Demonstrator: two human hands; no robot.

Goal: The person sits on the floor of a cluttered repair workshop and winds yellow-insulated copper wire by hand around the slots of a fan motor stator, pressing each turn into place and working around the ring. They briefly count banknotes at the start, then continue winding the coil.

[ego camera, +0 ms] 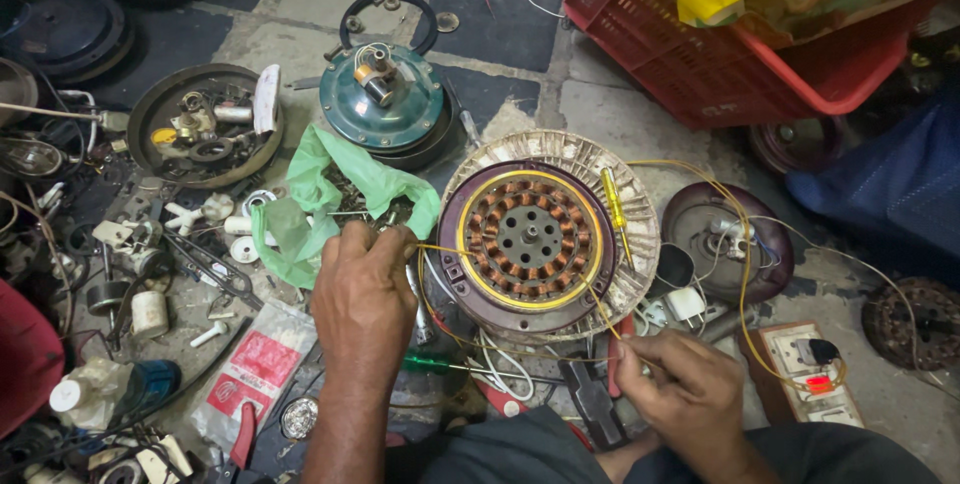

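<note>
At frame centre lay the motor stator (530, 236). The left hand (365, 299) and right hand (680, 384) each pinched an end of a yellow wire (440, 248), apparently taut. Pulling harder could have snapped it or nicked the copper windings (490, 219).

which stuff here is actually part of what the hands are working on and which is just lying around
In hand:
left hand and right hand, each pinching the yellow wire
copper-wound stator

Lying about:
green plastic bag
teal motor housing
red crate
yellow-handled screwdriver
switch board
</note>
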